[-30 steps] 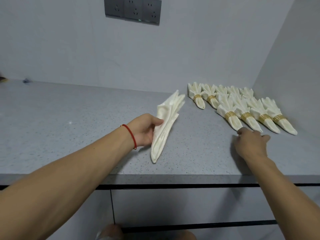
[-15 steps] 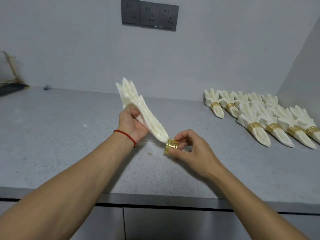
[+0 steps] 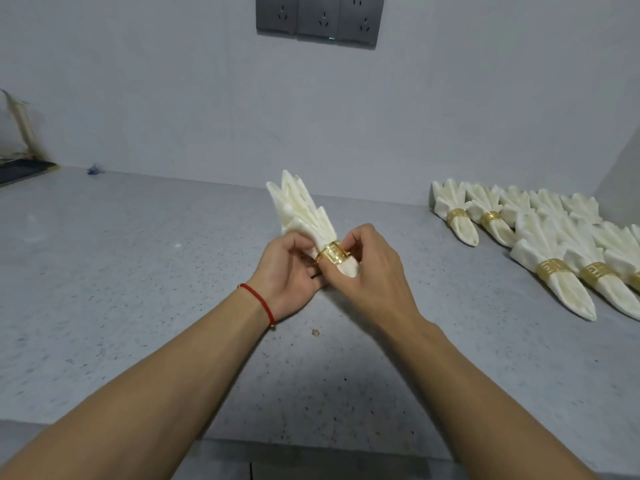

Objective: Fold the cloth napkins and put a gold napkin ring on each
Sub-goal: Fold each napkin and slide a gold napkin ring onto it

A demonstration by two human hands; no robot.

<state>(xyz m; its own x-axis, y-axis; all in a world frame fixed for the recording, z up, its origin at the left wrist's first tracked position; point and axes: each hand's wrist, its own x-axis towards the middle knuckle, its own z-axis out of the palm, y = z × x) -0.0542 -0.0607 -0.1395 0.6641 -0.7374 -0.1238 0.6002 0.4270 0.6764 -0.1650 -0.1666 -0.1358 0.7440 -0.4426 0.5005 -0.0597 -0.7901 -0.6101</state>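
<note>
A cream cloth napkin (image 3: 301,213), folded into a pleated fan, is held above the grey counter (image 3: 138,289) at the centre of the view. My left hand (image 3: 289,271), with a red string on its wrist, grips the napkin's lower part from the left. A gold napkin ring (image 3: 333,252) sits around the napkin's narrow end, with the tip poking out below it. My right hand (image 3: 374,271) pinches that ring from the right.
Several finished napkins with gold rings (image 3: 554,268) lie in rows at the right, near the side wall. A socket panel (image 3: 318,19) is on the back wall. Dark clutter (image 3: 20,168) sits at the far left. The counter's front edge runs below my forearms.
My right hand left the counter with a gold ring and slid it from the napkin's tip up onto the narrow end. My left hand lifted the napkin upright.
</note>
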